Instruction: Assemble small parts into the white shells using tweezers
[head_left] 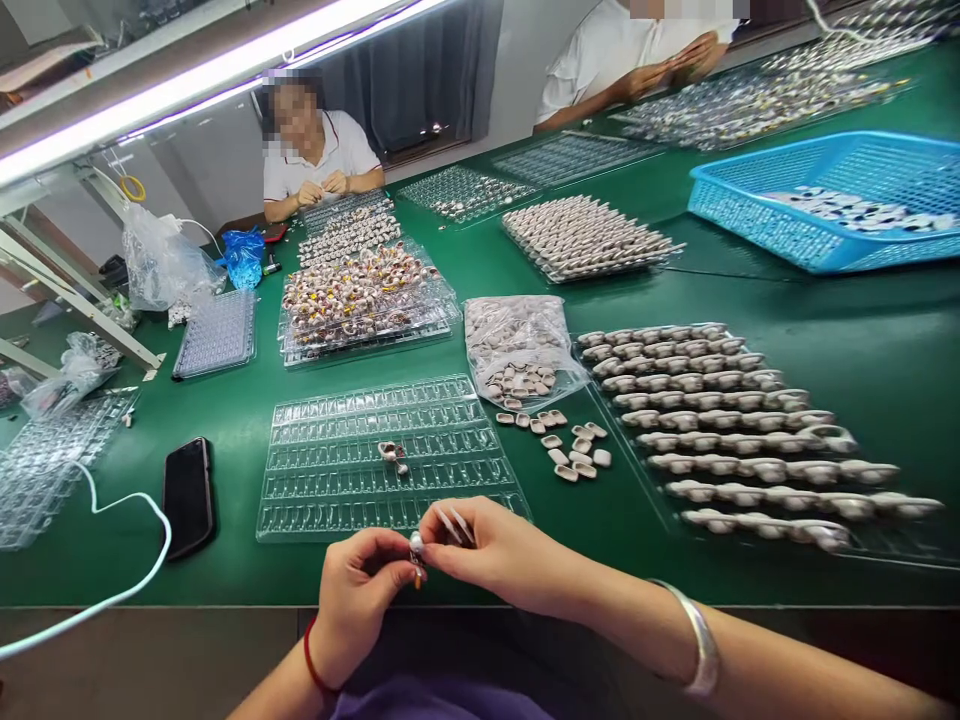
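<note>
In front of me, near the table's front edge, my left hand [361, 588] is closed, pinching a small part [417, 546] with a rounded white top and a dark and orange lower end. The fingertips of my right hand [491, 550] grip the same part from the other side. Two pale, thin pieces [452, 524] stick out between the right hand's fingers; their kind is unclear. Just beyond the hands lies a clear plastic tray [315, 485] with rows of slots. A couple of small white and brown pieces [393, 455] rest on it.
A plastic bag of beige pieces [517, 335] spills some onto the green table [420, 360]. Rows of beige parts [750, 440] fill a tray at right. A phone [187, 495] and white cable [112, 600] lie left. A blue basket [832, 250] stands far right. Two people sit opposite.
</note>
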